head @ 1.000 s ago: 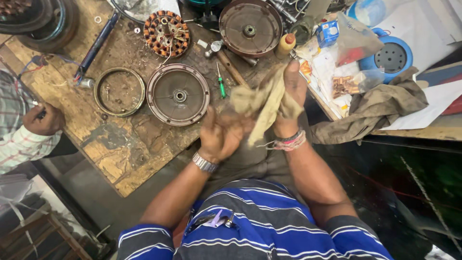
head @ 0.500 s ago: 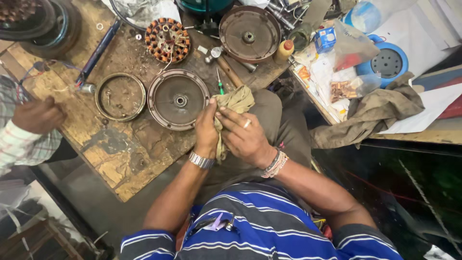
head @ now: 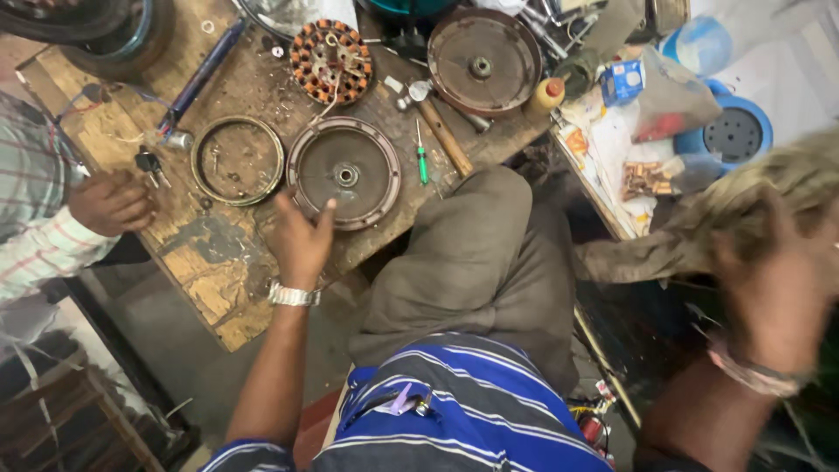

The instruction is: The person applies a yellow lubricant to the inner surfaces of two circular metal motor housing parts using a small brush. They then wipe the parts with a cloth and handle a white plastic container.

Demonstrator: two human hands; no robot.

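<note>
My left hand (head: 300,240) hovers open over the worn wooden table (head: 218,280), fingers spread, just below a round rusty motor cover (head: 344,172). My right hand (head: 773,288) is far out to the right, blurred, gripping a dirty olive rag (head: 769,197) above a heap of cloth (head: 638,258). A copper-wound stator (head: 329,61) lies behind the cover, and a metal ring (head: 238,161) lies to its left.
Another person's hand (head: 109,203) in a checked sleeve rests at the table's left edge beside keys (head: 150,164). A second round cover (head: 483,59), a green screwdriver (head: 421,159), a wooden-handled tool (head: 446,138) and a blue disc (head: 732,133) lie around.
Both hands were together rubbing the rag near the motor cover. Now my right hand has swung far right with the rag, and my left hand has opened beside the cover.
</note>
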